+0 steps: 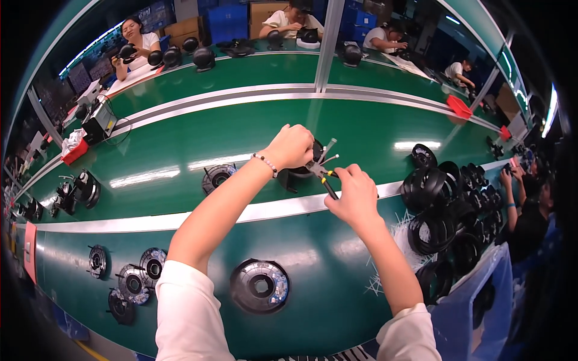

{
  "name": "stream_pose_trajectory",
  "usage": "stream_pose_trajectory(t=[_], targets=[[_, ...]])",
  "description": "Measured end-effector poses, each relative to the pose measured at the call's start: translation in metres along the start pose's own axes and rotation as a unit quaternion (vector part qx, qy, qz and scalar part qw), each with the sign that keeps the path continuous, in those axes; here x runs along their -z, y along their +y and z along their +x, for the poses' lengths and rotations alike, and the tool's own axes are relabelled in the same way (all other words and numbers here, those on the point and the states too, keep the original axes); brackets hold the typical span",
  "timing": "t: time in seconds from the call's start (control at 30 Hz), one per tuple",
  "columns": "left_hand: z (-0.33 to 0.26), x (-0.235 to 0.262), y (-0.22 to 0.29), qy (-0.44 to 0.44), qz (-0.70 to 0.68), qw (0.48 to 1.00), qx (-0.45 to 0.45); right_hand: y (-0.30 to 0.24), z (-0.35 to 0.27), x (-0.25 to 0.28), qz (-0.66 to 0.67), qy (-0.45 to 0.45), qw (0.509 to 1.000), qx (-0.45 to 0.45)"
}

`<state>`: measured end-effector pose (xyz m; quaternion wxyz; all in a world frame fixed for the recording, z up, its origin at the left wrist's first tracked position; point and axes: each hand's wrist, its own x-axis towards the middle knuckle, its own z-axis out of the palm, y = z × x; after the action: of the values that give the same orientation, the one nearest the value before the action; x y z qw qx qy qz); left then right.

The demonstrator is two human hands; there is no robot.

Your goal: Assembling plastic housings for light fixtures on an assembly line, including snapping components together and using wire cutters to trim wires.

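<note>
My left hand (292,146), a beaded bracelet at its wrist, is closed on a black curved part (293,182), mostly hidden behind the hand and tool. My right hand (356,191) grips cutting pliers (330,188) with black and yellow handles. The metal jaws of the pliers lie against the black part, close to my left fingers. Two thin whitish strips (329,148) stick up beside the jaws; I cannot tell what they are fixed to. Just left of the part lies a black disc (218,178) with a circuit board, partly behind my left forearm.
A disc with a circuit board (260,286) lies on the near green surface, several more discs (133,284) to its left. Black rings (430,231) are piled at right, near scattered white strips (374,281). Red trays (459,107) stand along the belt (241,129). Other people work beyond it.
</note>
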<state>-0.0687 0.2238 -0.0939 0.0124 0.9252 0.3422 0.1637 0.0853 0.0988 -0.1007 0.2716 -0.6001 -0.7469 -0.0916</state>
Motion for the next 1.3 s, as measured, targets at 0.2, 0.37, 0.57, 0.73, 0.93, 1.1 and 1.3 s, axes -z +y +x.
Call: stream_pose_trajectory(t=[0.2,0.37,0.57,0.73,0.93,1.1,1.3], targets=[[-0.003,-0.010,-0.010,0.118,-0.079,0.990,-0.015,-0.002,0.017,-0.005,-0.091,-0.049,0.994,-0.032],[0.007,-0.019,-0.001,0.113,-0.094,0.989,-0.012,0.012,0.023,-0.014,-0.142,-0.072,0.987,-0.034],[0.022,-0.021,0.013,0.047,-0.008,0.997,0.060,0.023,0.016,-0.006,-0.129,-0.058,0.989,-0.043],[0.028,-0.023,0.019,0.026,-0.037,0.997,0.068,0.033,0.019,-0.005,-0.139,-0.045,0.988,-0.043],[0.028,-0.032,0.032,0.137,-0.021,0.990,0.011,0.041,0.016,0.004,-0.120,-0.112,0.984,-0.068],[-0.020,-0.022,0.059,0.103,-0.196,0.969,-0.107,0.053,-0.036,0.056,0.009,0.057,0.994,-0.096],[-0.082,-0.013,0.010,-0.062,-0.056,0.996,0.017,0.028,-0.069,0.081,0.089,0.027,0.994,-0.058]])
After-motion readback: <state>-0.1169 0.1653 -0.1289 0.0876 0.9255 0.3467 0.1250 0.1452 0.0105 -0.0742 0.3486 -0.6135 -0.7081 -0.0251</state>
